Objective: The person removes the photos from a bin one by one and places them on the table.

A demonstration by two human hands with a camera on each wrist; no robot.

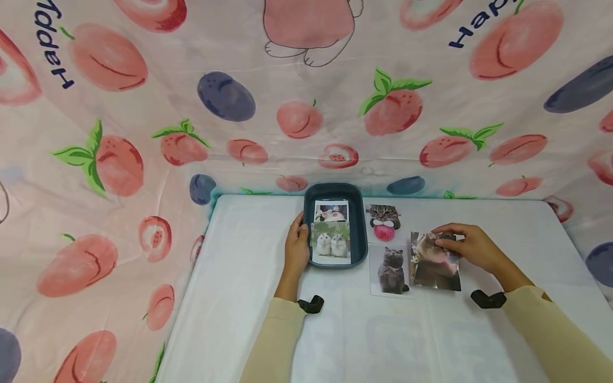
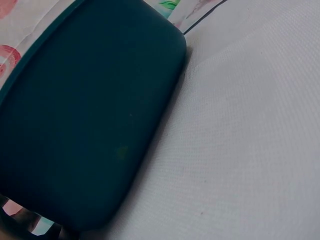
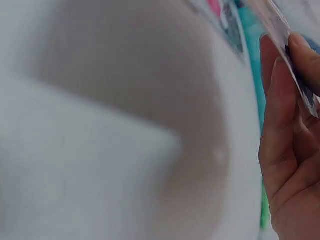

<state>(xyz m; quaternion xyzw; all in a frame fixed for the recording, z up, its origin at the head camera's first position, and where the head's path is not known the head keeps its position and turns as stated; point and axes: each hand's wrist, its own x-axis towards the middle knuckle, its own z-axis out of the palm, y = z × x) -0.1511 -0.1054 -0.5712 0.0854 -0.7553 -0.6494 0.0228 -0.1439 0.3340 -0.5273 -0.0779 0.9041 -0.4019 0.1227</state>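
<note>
My left hand [image 1: 297,246] grips the left side of a dark blue-green tray [image 1: 358,229], thumb at the rim. In the left wrist view the tray's smooth outer face [image 2: 95,105] leans over the white cloth. Inside it lie a photo of two white hamsters [image 1: 331,244] and, partly under that, another animal photo [image 1: 331,212]. My right hand [image 1: 471,249] pinches a glossy photo card [image 1: 435,268] by its top right corner. The right wrist view shows this card [image 3: 295,70] edge-on between thumb and fingers. Glare blurs its picture.
Right of the tray lie a photo of a grey cat [image 1: 394,270] and, behind it, one of a tabby cat with a pink ball [image 1: 384,222]. A white cloth covers the table [image 1: 364,340]. A fruit-patterned curtain [image 1: 268,138] hangs along its back and left edges.
</note>
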